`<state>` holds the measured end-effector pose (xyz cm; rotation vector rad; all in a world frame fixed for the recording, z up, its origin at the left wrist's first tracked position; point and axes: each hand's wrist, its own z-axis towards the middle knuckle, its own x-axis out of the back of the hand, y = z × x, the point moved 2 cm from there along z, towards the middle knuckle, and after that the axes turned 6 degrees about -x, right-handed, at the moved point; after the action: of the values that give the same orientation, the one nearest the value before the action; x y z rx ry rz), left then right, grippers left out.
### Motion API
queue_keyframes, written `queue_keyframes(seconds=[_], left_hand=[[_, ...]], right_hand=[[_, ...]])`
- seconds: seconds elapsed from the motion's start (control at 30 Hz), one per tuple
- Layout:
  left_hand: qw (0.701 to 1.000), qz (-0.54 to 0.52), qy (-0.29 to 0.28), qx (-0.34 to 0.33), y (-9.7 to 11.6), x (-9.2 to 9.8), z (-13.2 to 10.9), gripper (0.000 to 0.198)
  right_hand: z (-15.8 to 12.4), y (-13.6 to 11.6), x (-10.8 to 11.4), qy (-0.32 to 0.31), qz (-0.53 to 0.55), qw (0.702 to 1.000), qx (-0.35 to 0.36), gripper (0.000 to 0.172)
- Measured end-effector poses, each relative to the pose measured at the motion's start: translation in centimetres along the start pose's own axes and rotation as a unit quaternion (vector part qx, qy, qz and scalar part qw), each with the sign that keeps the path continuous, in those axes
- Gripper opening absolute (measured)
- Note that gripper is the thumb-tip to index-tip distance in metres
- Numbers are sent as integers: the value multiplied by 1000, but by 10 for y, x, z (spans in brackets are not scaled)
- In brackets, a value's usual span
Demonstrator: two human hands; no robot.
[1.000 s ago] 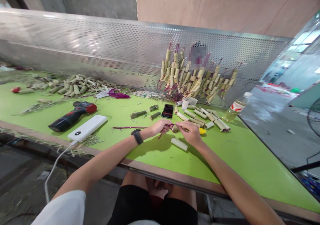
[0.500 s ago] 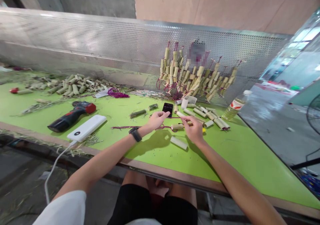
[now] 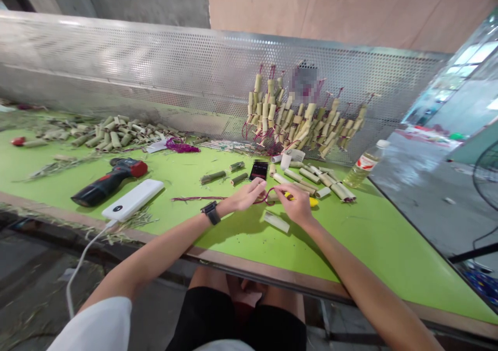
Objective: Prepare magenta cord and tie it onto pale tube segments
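Note:
A purple cord [image 3: 190, 199] lies across the green table and runs under my left hand [image 3: 248, 195]. My left fingers are pressed together at the cord, their tips partly hidden. My right hand [image 3: 296, 203] pinches the cord in a small loop just right of them. A yellow object [image 3: 313, 201] shows beneath my right hand; its kind is hidden. Nearest my body lies a pale tube piece [image 3: 276, 221]. Beyond my left fingertips rests a phone [image 3: 259, 170], with short bamboo pieces [image 3: 239, 178] to its left.
Strung bamboo bundles [image 3: 295, 122] lean on the perforated metal panel [image 3: 155, 55]. A drink bottle [image 3: 365, 165] stands at right among bamboo tubes [image 3: 311, 176]. On the left are a cordless drill [image 3: 111, 180], a white power bank [image 3: 134, 199] and a bamboo pile [image 3: 112, 133].
The cord stretched between my hands has slackened into a loop. My right hand has moved slightly down and left, and more of the yellow object shows. The bamboo piece between my hands is out of sight.

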<state>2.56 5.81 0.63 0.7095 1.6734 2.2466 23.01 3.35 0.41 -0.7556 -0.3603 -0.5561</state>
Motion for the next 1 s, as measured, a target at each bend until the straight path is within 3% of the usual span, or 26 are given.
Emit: queue_keyframes(seconds=[0.13, 0.23, 0.37, 0.47, 0.6, 0.77, 1.0], left_hand=[[978, -191, -37, 73, 10, -12, -4, 43], [964, -244, -35, 96, 10, -18, -4, 42], [965, -231, -47, 117, 3, -20, -3, 39], [988, -117, -51, 86, 0, -15, -2, 36], [996, 76, -32, -28, 2, -9, -2, 31], [965, 223, -12, -138, 3, -8, -3, 19], [936, 304, 37, -176, 0, -2, 0, 18]], right_hand=[[-5, -1, -7, -43, -11, 998, 48, 18], [-7, -1, -10, -45, -8, 995, 94, 16], [-8, -3, -11, -36, 2, 992, 119, 17], [-7, -4, -11, -37, 17, 994, 105, 17], [-5, -4, -10, -48, 58, 996, 37, 17], [-3, -8, -9, -63, 129, 982, -126, 19], [-4, -3, -19, -91, 229, 916, -316, 27]])
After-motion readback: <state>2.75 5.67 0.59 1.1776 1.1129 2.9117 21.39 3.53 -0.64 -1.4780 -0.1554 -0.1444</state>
